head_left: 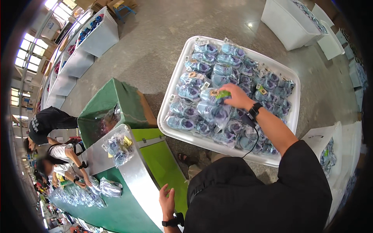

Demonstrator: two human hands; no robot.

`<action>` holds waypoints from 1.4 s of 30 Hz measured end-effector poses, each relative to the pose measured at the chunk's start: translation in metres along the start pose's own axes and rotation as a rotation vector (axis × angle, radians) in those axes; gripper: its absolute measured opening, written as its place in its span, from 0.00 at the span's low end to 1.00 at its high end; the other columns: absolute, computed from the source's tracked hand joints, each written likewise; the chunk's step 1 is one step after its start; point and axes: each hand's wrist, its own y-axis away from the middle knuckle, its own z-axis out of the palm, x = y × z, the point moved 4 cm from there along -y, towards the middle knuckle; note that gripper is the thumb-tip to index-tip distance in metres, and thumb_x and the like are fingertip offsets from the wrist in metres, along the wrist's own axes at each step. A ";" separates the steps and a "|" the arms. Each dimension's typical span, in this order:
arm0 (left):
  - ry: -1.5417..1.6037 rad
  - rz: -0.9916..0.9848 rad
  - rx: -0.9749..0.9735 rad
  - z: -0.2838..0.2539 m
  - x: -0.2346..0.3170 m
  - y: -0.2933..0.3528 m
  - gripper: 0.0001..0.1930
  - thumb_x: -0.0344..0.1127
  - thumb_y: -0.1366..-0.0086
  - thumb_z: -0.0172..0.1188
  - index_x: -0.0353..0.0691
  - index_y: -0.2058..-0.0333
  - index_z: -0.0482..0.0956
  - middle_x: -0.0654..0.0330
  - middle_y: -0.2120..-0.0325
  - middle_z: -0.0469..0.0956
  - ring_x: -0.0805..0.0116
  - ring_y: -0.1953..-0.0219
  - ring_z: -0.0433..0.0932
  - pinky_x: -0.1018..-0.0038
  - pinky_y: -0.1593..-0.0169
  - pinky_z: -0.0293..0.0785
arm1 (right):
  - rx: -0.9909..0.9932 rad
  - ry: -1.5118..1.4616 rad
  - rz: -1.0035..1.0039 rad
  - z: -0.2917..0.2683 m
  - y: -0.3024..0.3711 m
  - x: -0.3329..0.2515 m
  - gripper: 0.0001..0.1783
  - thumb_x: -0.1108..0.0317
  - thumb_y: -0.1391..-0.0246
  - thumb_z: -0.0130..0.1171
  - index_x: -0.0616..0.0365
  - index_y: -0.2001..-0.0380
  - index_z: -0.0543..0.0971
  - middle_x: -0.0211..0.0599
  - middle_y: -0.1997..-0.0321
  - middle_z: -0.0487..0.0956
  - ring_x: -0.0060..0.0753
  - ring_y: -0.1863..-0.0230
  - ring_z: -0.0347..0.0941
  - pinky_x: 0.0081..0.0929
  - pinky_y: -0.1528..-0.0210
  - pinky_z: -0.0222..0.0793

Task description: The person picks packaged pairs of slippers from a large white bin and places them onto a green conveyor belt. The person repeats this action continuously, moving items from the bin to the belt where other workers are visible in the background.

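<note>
My right hand (237, 97) is closed on a clear-bagged pair of light-blue shoes (211, 110), holding it over a big white bin (163, 112). Rows of similar bagged blue shoes (200, 68) fill that bin, several with small white or coloured tags. A yellow-green patch shows at my fingers, too small to make out. Low in the picture, beside the metal edge of a worktable, my left hand (167, 200) hangs with its fingers apart and nothing in it. Another bagged pair of shoes (119, 149) lies on the metal end of the table.
Left of the bin stands a green-lined box (99, 103) with plastic inside. A green conveyor table (132, 202) carries bagged goods, where a co-worker in white (68, 159) works; a person in black (46, 124) bends beyond. White bins (101, 37) line the left, more (287, 25) stand right.
</note>
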 end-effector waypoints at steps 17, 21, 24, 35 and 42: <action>0.197 -0.330 0.220 -0.037 -0.100 0.058 0.27 0.37 0.35 0.66 0.25 0.43 0.73 0.48 0.54 0.80 0.69 0.63 0.80 0.77 0.67 0.78 | 0.173 0.006 0.552 0.172 0.050 0.075 0.43 0.55 0.54 0.69 0.56 0.34 0.68 0.51 0.36 0.68 0.55 0.35 0.63 0.45 0.33 0.61; 0.171 -0.272 0.198 -0.048 -0.119 0.046 0.26 0.39 0.35 0.66 0.27 0.44 0.75 0.48 0.55 0.82 0.63 0.59 0.83 0.71 0.59 0.80 | 0.142 -0.100 0.483 0.169 0.058 0.087 0.40 0.60 0.55 0.70 0.58 0.37 0.71 0.48 0.38 0.73 0.50 0.35 0.66 0.42 0.32 0.60; 0.057 -0.228 0.221 -0.067 -0.128 0.035 0.27 0.42 0.37 0.67 0.28 0.46 0.77 0.45 0.52 0.82 0.59 0.54 0.84 0.68 0.53 0.80 | 0.137 0.028 0.288 0.152 0.071 0.082 0.35 0.64 0.51 0.67 0.59 0.39 0.72 0.48 0.38 0.72 0.51 0.35 0.66 0.41 0.30 0.59; -0.059 -0.051 0.649 -0.200 -0.198 -0.026 0.20 0.40 0.40 0.70 0.35 0.53 0.82 0.50 0.58 0.83 0.57 0.60 0.81 0.64 0.54 0.77 | 0.210 0.013 0.557 0.142 0.136 0.036 0.30 0.73 0.44 0.60 0.59 0.37 0.70 0.48 0.41 0.71 0.45 0.45 0.71 0.37 0.40 0.67; 0.321 -0.183 0.719 -0.275 -0.279 -0.095 0.20 0.39 0.39 0.68 0.31 0.52 0.81 0.52 0.61 0.82 0.68 0.63 0.79 0.71 0.56 0.76 | 0.208 -0.116 0.562 0.159 0.120 -0.014 0.29 0.73 0.41 0.59 0.61 0.36 0.68 0.49 0.38 0.70 0.41 0.46 0.74 0.37 0.44 0.71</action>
